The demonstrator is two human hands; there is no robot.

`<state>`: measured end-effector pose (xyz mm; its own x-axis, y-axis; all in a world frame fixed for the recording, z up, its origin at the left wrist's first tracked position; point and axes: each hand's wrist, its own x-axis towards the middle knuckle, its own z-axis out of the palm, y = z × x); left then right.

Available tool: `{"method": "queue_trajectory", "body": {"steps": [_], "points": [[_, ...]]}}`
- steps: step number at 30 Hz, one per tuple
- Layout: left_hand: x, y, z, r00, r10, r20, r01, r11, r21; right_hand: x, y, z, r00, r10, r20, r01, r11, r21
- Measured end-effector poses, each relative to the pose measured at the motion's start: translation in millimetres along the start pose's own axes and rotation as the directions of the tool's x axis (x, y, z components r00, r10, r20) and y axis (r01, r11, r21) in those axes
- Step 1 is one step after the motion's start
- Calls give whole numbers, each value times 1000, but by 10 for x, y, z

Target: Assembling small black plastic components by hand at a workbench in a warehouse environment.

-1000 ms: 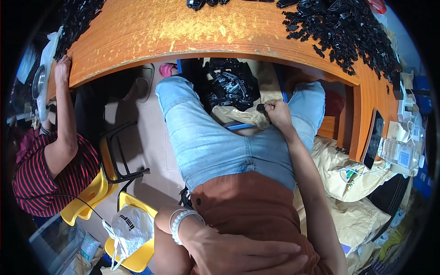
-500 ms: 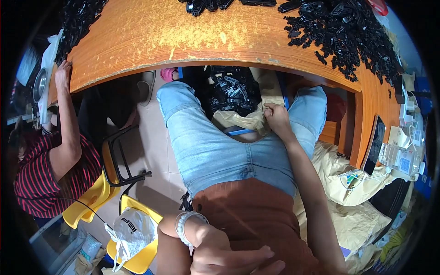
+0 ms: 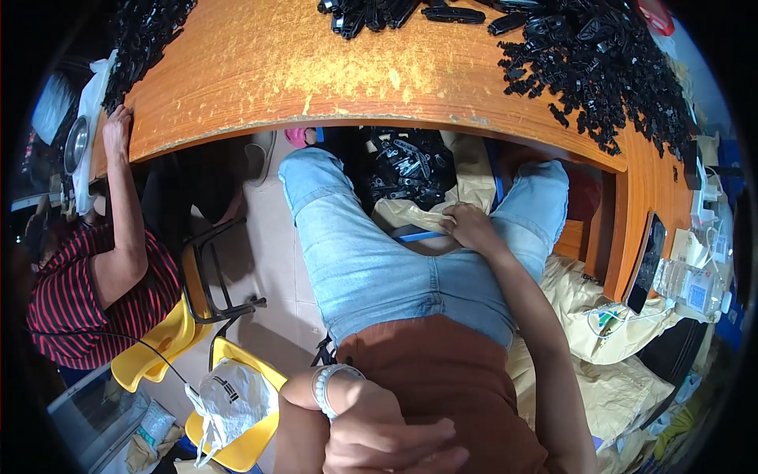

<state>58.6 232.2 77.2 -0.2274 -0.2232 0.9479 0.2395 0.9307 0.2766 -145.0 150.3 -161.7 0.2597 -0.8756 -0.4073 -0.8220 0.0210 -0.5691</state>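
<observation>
Low in the view, close to my body, my left hand (image 3: 387, 438) has its fingers stretched to the right, slightly blurred, and nothing shows in it. A pale beaded bracelet (image 3: 324, 391) circles that wrist. Between my knees stands a blue-rimmed bin (image 3: 418, 235) lined with brown paper (image 3: 410, 215). Small black plastic parts (image 3: 403, 162) fill it, partly under the table edge. At the bin's near right corner, my right hand (image 3: 471, 227) has curled fingers closed on the edge of the paper liner.
Heaps of black parts (image 3: 608, 79) lie on the wooden table (image 3: 260, 95). A phone (image 3: 647, 261) and clear plastic bottle (image 3: 695, 286) sit right. Left, a person in a striped shirt (image 3: 95, 292) rests a hand on the table. A yellow chair (image 3: 253, 450) holds a white bag (image 3: 229, 395).
My right hand has shifted slightly left and down along the paper liner, its fingers turning toward the bin. My left hand has moved a little, fingers still stretched. The whole view has tilted slightly.
</observation>
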Motion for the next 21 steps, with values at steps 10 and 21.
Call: {"method": "queue_trajectory", "body": {"steps": [10, 21], "points": [[-780, -771, -403, 507, -854, -120, 753, 371, 543, 711, -17, -94, 989, -33, -147, 45, 996, 78], [-1663, -1016, -979, -107, -775, -622, 724, -490, 486, 2185, -443, 162, 583, -712, -391, 450, 684, -574]]}}
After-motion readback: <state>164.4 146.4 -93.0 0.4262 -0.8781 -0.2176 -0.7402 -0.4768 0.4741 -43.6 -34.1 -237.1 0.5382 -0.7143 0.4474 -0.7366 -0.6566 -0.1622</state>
